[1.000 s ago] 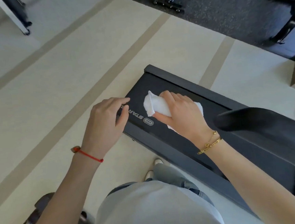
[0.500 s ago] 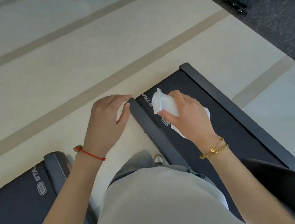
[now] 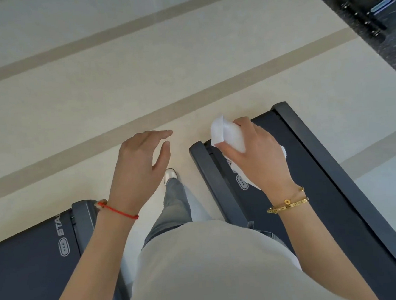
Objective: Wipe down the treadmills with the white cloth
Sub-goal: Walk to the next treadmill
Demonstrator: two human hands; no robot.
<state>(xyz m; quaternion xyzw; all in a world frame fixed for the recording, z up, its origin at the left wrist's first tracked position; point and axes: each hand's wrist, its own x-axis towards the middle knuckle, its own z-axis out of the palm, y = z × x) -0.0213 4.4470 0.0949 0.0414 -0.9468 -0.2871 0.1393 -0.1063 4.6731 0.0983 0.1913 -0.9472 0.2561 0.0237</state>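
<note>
My right hand (image 3: 256, 159) grips a bunched white cloth (image 3: 228, 136) above the rear end of a black treadmill (image 3: 318, 163) that runs to the lower right. Part of the cloth hangs below and behind my palm. My left hand (image 3: 140, 164) hovers over the pale floor with fingers relaxed, holding nothing. A second black treadmill (image 3: 30, 267) lies at the lower left, its end cap just under my left wrist.
A strip of pale floor (image 3: 92, 106) with beige stripes lies between the two treadmills, with my leg and white shoe (image 3: 170, 175) on it. Dark rubber matting with gym equipment (image 3: 372, 17) sits at the top right.
The view has swung left, bringing the second treadmill into sight. My left hand has come off the treadmill's end and now hangs over the floor. My right hand still holds the cloth.
</note>
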